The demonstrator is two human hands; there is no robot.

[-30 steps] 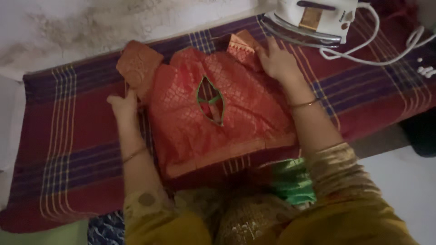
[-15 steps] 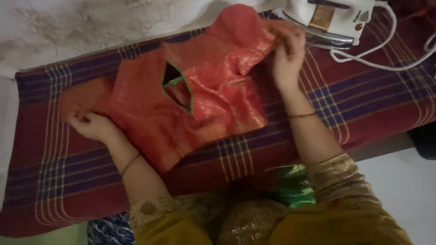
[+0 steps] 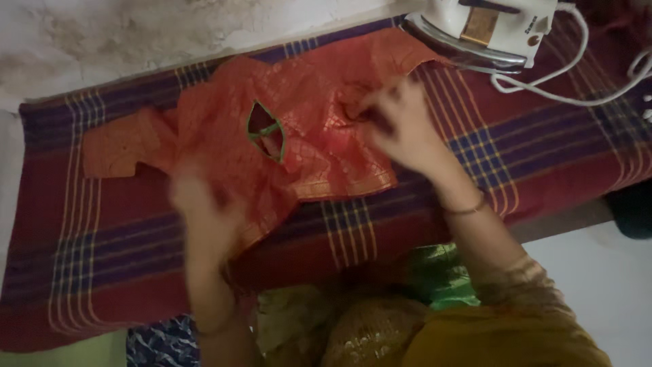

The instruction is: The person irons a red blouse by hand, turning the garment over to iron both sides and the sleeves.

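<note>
An orange-red blouse (image 3: 299, 122) with gold pattern and a green-edged keyhole opening lies spread on a maroon checked cloth (image 3: 102, 272). My left hand (image 3: 200, 204) is blurred with motion over the blouse's lower left hem; whether it grips the fabric I cannot tell. My right hand (image 3: 401, 126) rests on the blouse's right side, fingers pinching the fabric near the sleeve. One sleeve (image 3: 119, 151) lies flat at the left.
A white electric iron (image 3: 482, 30) stands at the far right corner of the cloth, its white cord (image 3: 577, 71) looping over the right end. Pale floor surrounds the cloth. Green and yellow clothing lies in my lap.
The blouse was lifted, turned and laid flatter, its sleeve now stretched out to the left. My left hand moved from the sleeve end to the lower hem; my right hand came down from the top edge.
</note>
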